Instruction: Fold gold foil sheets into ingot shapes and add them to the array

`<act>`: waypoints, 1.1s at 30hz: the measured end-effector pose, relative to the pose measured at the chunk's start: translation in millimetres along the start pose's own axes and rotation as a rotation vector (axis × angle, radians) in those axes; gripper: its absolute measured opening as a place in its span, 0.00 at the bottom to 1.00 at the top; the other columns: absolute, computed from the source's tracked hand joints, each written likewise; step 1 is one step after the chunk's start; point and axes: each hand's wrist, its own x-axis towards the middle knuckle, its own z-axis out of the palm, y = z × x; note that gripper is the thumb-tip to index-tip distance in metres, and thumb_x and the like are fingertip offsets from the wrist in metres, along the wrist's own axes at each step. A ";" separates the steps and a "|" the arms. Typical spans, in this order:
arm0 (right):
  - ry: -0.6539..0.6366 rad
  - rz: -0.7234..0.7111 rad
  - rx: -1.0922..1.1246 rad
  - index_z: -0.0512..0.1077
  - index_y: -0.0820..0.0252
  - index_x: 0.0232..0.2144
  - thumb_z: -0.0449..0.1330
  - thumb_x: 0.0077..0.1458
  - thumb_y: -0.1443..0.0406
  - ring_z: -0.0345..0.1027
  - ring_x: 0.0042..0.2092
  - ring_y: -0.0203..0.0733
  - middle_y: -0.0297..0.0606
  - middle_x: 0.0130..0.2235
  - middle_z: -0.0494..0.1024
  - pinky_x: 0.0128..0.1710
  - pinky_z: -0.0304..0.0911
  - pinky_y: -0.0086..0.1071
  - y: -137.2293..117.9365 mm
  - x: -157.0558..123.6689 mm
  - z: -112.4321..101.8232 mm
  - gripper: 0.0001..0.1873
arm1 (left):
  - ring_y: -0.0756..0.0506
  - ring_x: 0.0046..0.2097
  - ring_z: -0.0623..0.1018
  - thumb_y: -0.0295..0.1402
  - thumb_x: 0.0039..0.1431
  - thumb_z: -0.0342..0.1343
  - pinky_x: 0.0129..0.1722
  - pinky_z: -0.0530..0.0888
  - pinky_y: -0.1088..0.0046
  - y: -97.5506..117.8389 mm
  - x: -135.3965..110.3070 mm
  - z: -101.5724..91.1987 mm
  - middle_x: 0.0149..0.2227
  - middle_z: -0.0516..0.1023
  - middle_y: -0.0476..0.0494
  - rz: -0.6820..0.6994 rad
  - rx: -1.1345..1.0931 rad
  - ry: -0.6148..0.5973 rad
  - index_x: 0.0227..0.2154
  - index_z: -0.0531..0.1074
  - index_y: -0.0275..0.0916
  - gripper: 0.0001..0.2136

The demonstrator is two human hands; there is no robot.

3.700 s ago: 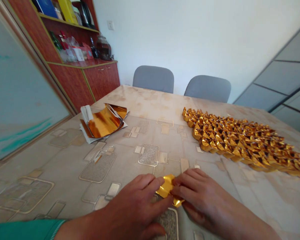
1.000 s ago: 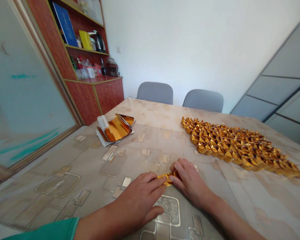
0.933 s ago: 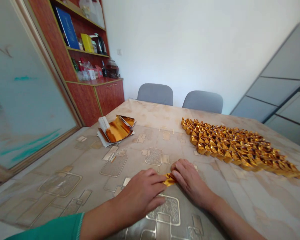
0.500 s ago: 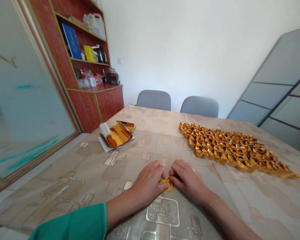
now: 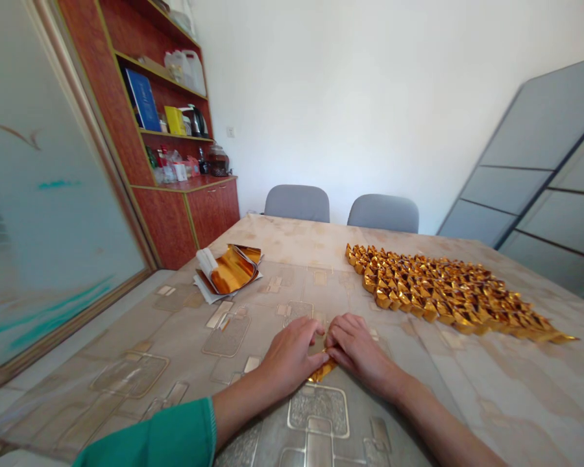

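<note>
A small piece of folded gold foil paper lies on the table near its front, mostly covered by my fingers. My left hand grips it from the left, thumb stretched across its top and fingers curled. From the right, my right hand closes on the same piece, with thumb and bent fingers close to the left thumb tip. Off to the right stand rows of folded gold foil paper pieces, packed tightly together. A stack of loose gold foil sheets with white backs lies curled at the left.
A patterned cover lies over the table. Behind it are two grey chairs against the white wall. At the left stand a red-brown cabinet with bottles and a kettle, and a frosted sliding door.
My hands have drawn closer together over the foil piece, and the left thumb now reaches the right one. The camera has tilted slightly up.
</note>
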 end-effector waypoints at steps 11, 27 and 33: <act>-0.014 0.083 0.194 0.68 0.59 0.28 0.58 0.53 0.74 0.65 0.34 0.38 0.31 0.31 0.70 0.36 0.58 0.31 0.9 -12.2 -4.8 0.07 | 0.48 0.39 0.71 0.28 0.64 0.51 0.39 0.68 0.73 2.6 -3.3 8.0 0.34 0.73 0.48 0.400 0.203 -0.046 0.31 0.73 0.38 0.07; -0.059 0.053 0.283 0.71 0.58 0.32 0.63 0.56 0.66 0.66 0.36 0.38 0.31 0.33 0.73 0.38 0.60 0.30 14.9 -11.8 -12.7 0.03 | 0.45 0.48 0.72 0.29 0.65 0.49 0.48 0.71 0.65 -6.8 -31.8 -3.9 0.46 0.75 0.43 0.575 0.360 -0.059 0.51 0.68 0.42 0.13; -0.075 0.011 0.243 0.71 0.58 0.33 0.63 0.56 0.63 0.66 0.36 0.39 0.31 0.33 0.74 0.38 0.60 0.33 22.9 -12.4 -16.2 0.06 | 0.44 0.51 0.71 0.27 0.63 0.51 0.53 0.68 0.64 -6.3 -36.1 -10.3 0.51 0.74 0.45 0.537 0.345 -0.126 0.53 0.67 0.43 0.16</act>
